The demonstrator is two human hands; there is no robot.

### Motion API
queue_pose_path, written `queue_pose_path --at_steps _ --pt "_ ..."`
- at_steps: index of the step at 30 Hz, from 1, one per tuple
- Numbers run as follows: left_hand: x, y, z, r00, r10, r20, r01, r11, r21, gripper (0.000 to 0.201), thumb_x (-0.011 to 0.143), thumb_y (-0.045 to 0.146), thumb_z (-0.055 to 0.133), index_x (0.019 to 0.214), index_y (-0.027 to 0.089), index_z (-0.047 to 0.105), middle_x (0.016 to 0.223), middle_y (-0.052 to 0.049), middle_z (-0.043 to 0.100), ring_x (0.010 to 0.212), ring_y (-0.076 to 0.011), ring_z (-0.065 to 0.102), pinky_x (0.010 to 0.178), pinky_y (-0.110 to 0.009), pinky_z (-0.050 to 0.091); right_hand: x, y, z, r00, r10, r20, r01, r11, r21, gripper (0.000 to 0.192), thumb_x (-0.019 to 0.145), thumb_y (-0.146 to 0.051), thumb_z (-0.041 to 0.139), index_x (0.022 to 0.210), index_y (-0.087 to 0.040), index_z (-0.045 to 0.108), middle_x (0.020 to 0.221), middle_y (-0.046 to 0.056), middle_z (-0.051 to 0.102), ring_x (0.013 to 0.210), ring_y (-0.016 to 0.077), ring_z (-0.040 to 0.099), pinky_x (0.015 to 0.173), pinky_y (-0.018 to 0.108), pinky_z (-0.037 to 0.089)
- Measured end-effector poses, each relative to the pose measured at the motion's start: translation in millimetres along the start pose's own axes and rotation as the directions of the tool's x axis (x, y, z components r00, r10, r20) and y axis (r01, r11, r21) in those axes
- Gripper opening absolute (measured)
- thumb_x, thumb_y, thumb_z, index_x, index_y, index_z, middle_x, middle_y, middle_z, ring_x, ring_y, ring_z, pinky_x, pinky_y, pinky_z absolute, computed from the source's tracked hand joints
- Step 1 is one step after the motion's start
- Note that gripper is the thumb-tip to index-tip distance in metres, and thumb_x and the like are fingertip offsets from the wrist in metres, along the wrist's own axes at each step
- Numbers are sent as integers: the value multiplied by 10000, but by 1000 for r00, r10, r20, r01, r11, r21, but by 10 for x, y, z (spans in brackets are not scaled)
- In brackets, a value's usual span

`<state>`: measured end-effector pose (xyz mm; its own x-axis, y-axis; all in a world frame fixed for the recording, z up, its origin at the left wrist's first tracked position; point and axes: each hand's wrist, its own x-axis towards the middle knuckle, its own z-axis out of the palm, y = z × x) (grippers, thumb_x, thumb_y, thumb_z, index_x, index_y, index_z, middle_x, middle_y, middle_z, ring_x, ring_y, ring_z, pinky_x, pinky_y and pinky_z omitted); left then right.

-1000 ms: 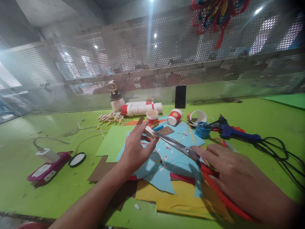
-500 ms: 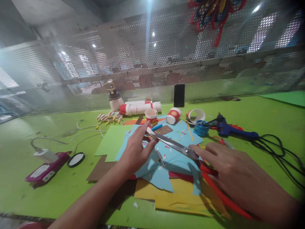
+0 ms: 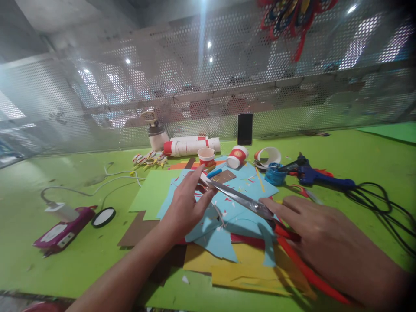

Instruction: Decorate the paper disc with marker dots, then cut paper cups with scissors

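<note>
Scissors held over the blue paper

Yellow paper (image 3: 250, 277) lies nearest; above it the right hand (image 3: 321, 236) grips the red-handled scissors (image 3: 247, 201), fingers closed on the handles (blades nearly together); the left hand (image 3: 185, 206) pinches the blade tip, fingers half spread, over blue paper (image 3: 234, 190); farther back, cups (image 3: 206, 156) and a glue gun (image 3: 316, 177).

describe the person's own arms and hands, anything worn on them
Both forearms are bare as far as the picture shows: no sleeves, gloves or watch visible. The left hand and right hand show no rings that can be made out; the right arm's edge is blurred.
</note>
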<state>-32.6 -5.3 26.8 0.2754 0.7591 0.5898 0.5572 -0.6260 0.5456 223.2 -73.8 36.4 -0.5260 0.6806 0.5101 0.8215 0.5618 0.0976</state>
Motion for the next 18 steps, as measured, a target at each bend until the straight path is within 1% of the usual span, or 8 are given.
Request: queue_pose_path --at_steps 4,8,11,18 --pt "-11 17 10 1000 -23 -8 22 999 -29 524 891 253 576 1391 192 435 1167 -114 633 841 -172 662 822 -379 551 6 0 -7 1000 -1 13 1 1000 2 429 785 -54 402 1125 -106 659 837 147 695 655 262 666 542 421 543" --pt "-12 19 31 999 -42 -25 41 997 -59 527 882 257 587 1383 182 443 1146 -119 639 826 -173 667 793 -371 561 14 1 -11 1000 8 19 -8 1000 -2 445 779 -51 385 1120 -110 665 823 146 696 651 263 664 537 411 533" --pt "-11 11 44 999 -40 -35 38 997 -72 534 879 250 589 1388 185 438 1168 -122 630 835 -171 668 787 -362 568 -1 4 -3 1000 18 11 -18 1000 4 455 760 -53 395 1120 -126 664 802 133 691 659 261 664 557 405 528" --pt "-14 40 55 998 -29 -63 24 997 -80 525 880 226 588 1381 168 444 1169 -126 617 816 -150 666 771 -328 577 -28 -7 6 998 48 45 -50 998 42 409 778 -79 438 1125 -132 648 761 95 667 646 261 651 566 417 521"
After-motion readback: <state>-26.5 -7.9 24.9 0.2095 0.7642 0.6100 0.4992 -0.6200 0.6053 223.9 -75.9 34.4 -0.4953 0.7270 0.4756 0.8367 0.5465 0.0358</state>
